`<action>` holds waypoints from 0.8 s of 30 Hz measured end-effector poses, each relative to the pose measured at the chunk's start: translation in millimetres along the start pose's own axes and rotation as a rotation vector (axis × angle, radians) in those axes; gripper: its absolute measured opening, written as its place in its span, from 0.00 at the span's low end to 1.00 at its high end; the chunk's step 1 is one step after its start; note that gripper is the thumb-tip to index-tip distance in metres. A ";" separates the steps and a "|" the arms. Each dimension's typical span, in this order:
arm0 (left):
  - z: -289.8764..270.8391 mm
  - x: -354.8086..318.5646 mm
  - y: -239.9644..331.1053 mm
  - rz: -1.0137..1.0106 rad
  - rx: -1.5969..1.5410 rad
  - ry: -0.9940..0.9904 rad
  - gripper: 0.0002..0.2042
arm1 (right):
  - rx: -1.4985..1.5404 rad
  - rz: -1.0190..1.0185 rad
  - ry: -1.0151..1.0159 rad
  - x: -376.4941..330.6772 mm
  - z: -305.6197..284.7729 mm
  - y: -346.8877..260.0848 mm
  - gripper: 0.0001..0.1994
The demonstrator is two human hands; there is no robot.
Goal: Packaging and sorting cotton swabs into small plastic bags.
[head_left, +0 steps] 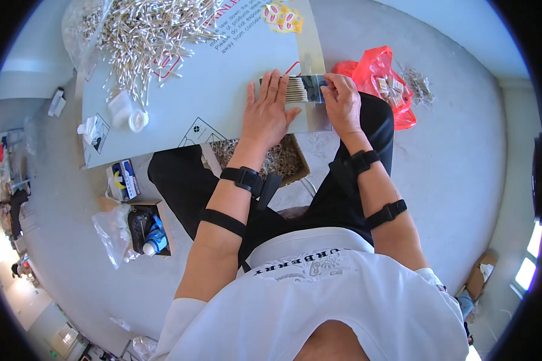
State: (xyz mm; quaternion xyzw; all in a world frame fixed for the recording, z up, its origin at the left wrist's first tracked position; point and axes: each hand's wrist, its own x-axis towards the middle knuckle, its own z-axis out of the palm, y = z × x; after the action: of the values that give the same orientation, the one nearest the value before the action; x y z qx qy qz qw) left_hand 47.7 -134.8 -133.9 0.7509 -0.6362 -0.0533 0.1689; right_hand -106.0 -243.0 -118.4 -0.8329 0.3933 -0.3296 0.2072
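Note:
On the table (162, 120) a row of cotton swabs (295, 90) lies inside a small clear plastic bag (314, 88) with a dark-looking end. My left hand (268, 115) rests flat over the bag's left part, fingers stretched out and thumb apart, hiding some of the swabs. At the bag's right end, my right hand (343, 103) pinches the edge between thumb and fingers. A big heap of loose cotton swabs (153, 30) spreads over the table's far left, partly in a clear bag (85, 36). Yellow and red paper labels (282, 18) lie at the far edge.
A white tub (138, 121) and crumpled tissue (89, 129) sit at the table's left. Below its near edge, a cardboard box (295, 157) between my legs holds swabs. A red plastic bag (376, 66) with small packs stands right. Another box (165, 225) holds a blue-and-white bottle.

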 end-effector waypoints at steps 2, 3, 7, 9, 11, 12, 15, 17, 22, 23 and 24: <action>1.2 0.0 -0.9 0.013 -0.005 0.020 0.37 | 0.087 -0.020 -0.022 7.1 5.4 7.3 0.11; 1.4 -1.4 -2.4 0.020 -0.004 0.033 0.37 | 0.086 -0.023 -0.022 11.8 7.2 2.6 0.11; 0.8 -1.8 -0.4 0.048 -0.058 0.094 0.35 | 0.122 0.017 -0.061 19.7 32.7 -2.0 0.11; 0.3 -0.3 -4.9 0.014 -0.203 0.184 0.33 | 0.397 0.161 0.111 17.3 44.4 -0.9 0.12; 2.6 4.9 -9.9 -0.021 -0.349 0.271 0.32 | 0.488 0.248 0.074 7.7 50.6 -2.2 0.14; 3.2 10.0 -12.8 -0.077 -0.521 0.366 0.30 | 0.583 0.288 0.103 5.3 55.6 -6.9 0.14; 8.8 25.7 -13.3 -0.155 -0.730 0.465 0.26 | 0.715 0.337 0.119 1.9 64.1 -16.3 0.16; 14.3 33.8 -7.5 -0.196 -0.803 0.476 0.23 | 0.827 0.373 0.209 3.9 69.2 -22.4 0.14; 23.8 40.9 8.7 -0.200 -0.813 0.465 0.22 | 0.767 0.359 0.155 2.1 65.2 -19.0 0.17; 24.3 41.1 9.6 -0.191 -0.795 0.473 0.21 | 0.741 0.356 0.147 2.6 64.0 -19.7 0.16; 23.8 41.6 10.8 -0.188 -0.794 0.468 0.21 | 0.742 0.360 0.151 2.4 64.4 -18.7 0.16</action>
State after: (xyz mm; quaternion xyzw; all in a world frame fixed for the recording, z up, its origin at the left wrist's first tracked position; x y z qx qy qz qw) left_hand 38.2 -181.2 -147.1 0.6744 -0.4407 -0.1370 0.5765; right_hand -49.4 -228.0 -151.1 -0.5933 0.4014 -0.4677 0.5178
